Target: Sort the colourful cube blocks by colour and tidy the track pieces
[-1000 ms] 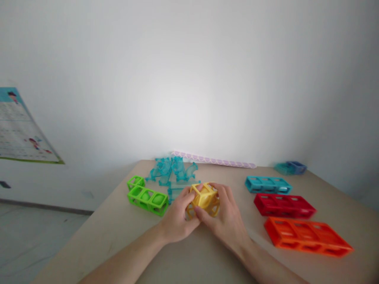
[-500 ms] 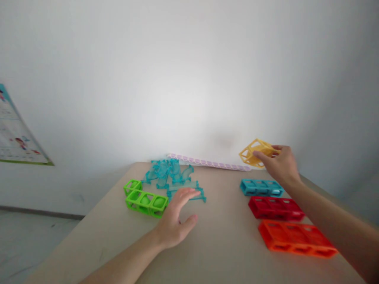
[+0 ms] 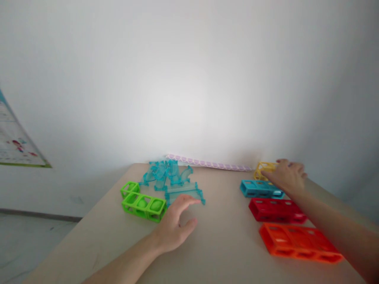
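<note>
My right hand [image 3: 286,175] reaches to the far right of the table and grips a yellow openwork block [image 3: 259,169]. Its thumb lies along the near side; the hand covers the block's right end. The yellow block is low, just behind a blue three-section block [image 3: 260,189]. Nearer to me lie a similar red block [image 3: 276,210] and an orange block [image 3: 299,240], partly under my right forearm. My left hand [image 3: 176,227] hovers over the table's middle with thumb and fingers apart, holding nothing. Left of it lie green openwork blocks [image 3: 145,206].
Clear teal track pieces [image 3: 161,171] lie heaped at the back left of the table [image 3: 219,236]. A purple patterned strip [image 3: 209,163] runs along the back edge by the white wall [image 3: 189,79]. A poster [image 3: 17,138] hangs at left.
My right hand has carried the yellow block down and rightward, from above the table to behind the blue block. My left hand stays nearly in place. The view has shifted slightly.
</note>
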Demonstrator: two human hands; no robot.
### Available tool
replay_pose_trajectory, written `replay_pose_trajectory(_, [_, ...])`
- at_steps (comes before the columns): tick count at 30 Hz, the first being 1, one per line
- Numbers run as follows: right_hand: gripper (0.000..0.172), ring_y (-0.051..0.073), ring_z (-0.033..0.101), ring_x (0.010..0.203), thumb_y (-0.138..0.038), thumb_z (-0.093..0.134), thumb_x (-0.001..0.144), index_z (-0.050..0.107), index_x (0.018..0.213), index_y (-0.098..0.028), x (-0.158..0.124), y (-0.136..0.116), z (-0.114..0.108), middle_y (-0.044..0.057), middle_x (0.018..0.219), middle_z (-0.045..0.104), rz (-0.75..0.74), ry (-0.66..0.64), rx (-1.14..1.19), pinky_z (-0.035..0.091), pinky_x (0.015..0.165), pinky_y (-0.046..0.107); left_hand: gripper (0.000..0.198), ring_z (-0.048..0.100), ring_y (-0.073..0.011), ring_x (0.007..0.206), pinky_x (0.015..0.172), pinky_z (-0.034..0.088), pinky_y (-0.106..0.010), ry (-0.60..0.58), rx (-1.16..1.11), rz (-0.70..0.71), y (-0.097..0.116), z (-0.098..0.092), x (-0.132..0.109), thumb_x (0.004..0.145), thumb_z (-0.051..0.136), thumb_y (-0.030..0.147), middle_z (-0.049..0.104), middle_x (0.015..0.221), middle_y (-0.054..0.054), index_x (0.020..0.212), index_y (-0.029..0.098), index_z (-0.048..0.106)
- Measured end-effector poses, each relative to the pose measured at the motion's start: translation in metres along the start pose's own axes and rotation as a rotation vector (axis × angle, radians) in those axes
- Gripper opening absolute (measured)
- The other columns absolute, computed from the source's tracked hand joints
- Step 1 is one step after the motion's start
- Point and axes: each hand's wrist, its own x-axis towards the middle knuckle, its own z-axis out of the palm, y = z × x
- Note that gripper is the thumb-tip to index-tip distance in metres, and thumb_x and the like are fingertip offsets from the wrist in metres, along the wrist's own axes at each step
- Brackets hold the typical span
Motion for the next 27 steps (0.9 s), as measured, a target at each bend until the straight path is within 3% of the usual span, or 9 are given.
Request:
replay_pose_trajectory(2, [0.047,0.045,0.039,0.124,-0.030,0.048,0.084,0.047,0.126,-0.011,-0.003,-0.026,-0.002,0.026,0.122,0.048,-0.007,0.026,-0.016,0.035,0.091,0.058,0.046,0.050,-0.0216,0.117,0.097,0.042,-0.036,0.008,0.001,-0.004,0.001,0.000,0.001,0.081,0.058,0.013,0.056,0.122,-0.006,0.124,0.028,0.056])
replay_pose_trajectory(4, [0.037,0.033,0.050,0.117,-0.021,0.047,0.084,0.054,0.120,-0.014,-0.008,-0.061,0.003,0.018,0.119,0.053,-0.128,-0.116,0.006,0.038,0.096,0.045,0.044,0.050,-0.0217,0.116,0.095,0.042,-0.036,0.011,0.000,-0.011,0.003,-0.001,0.001,0.080,0.058,0.013,0.057,0.121,-0.006,0.121,0.028,0.058])
replay_pose_trajectory(6, [0.035,0.026,0.058,0.106,-0.018,0.048,0.084,0.058,0.118,-0.017,-0.017,-0.100,0.016,0.013,0.117,0.058,-0.203,-0.233,0.033,0.041,0.093,0.035,0.042,0.051,-0.0220,0.115,0.095,0.043,-0.035,0.012,-0.002,-0.026,0.003,-0.001,0.002,0.080,0.058,0.013,0.057,0.120,-0.006,0.120,0.027,0.059])
replay_pose_trajectory(9, [0.042,0.024,0.060,0.104,-0.013,0.053,0.082,0.055,0.123,-0.014,-0.029,-0.157,0.044,0.014,0.115,0.061,-0.214,-0.359,0.056,0.044,0.089,0.031,0.040,0.051,-0.0224,0.115,0.095,0.043,-0.036,0.027,-0.008,-0.051,0.000,0.000,0.002,0.080,0.058,0.014,0.057,0.121,-0.007,0.119,0.025,0.059])
replay_pose_trajectory(14, [0.032,0.021,0.062,0.096,-0.031,0.053,0.093,0.055,0.120,-0.014,-0.026,-0.221,0.064,0.010,0.109,0.064,-0.173,-0.475,0.071,0.048,0.085,0.039,0.038,0.052,-0.0227,0.115,0.094,0.045,-0.036,0.040,-0.027,-0.065,-0.005,-0.001,0.002,0.080,0.058,0.015,0.058,0.121,-0.008,0.117,0.024,0.060])
replay_pose_trajectory(17, [0.027,0.023,0.061,0.099,-0.027,0.050,0.093,0.058,0.113,-0.012,-0.022,-0.234,0.048,0.013,0.108,0.064,-0.228,-0.492,0.080,0.047,0.086,0.038,0.038,0.052,-0.0226,0.115,0.093,0.045,-0.036,0.051,-0.034,-0.068,-0.004,-0.002,0.002,0.080,0.058,0.015,0.058,0.121,-0.008,0.116,0.024,0.060])
replay_pose_trajectory(20, [0.027,0.026,0.059,0.105,-0.020,0.049,0.089,0.060,0.111,-0.011,-0.038,-0.233,0.015,0.017,0.109,0.064,-0.310,-0.483,0.086,0.043,0.088,0.035,0.040,0.053,-0.0223,0.113,0.092,0.046,-0.034,0.026,-0.038,-0.041,-0.001,-0.002,0.002,0.079,0.060,0.015,0.059,0.120,-0.007,0.118,0.024,0.061])
replay_pose_trajectory(24, [0.030,0.026,0.059,0.101,-0.033,0.048,0.090,0.061,0.113,-0.018,-0.097,-0.217,-0.032,0.012,0.106,0.064,-0.424,-0.466,0.093,0.042,0.089,0.036,0.025,0.058,-0.0213,0.105,0.093,0.045,-0.033,-0.008,-0.030,-0.002,0.003,0.000,0.002,0.080,0.057,0.013,0.063,0.108,-0.007,0.100,0.021,0.069])
replay_pose_trajectory(27, [0.036,0.030,0.060,0.096,-0.044,0.048,0.090,0.062,0.112,-0.019,-0.146,-0.193,-0.052,0.013,0.100,0.065,-0.458,-0.389,0.046,0.043,0.086,0.044,0.021,0.060,-0.0198,0.100,0.094,0.043,-0.032,-0.023,-0.011,-0.039,0.005,0.001,0.002,0.081,0.053,0.011,0.064,0.103,-0.006,0.082,0.019,0.073])
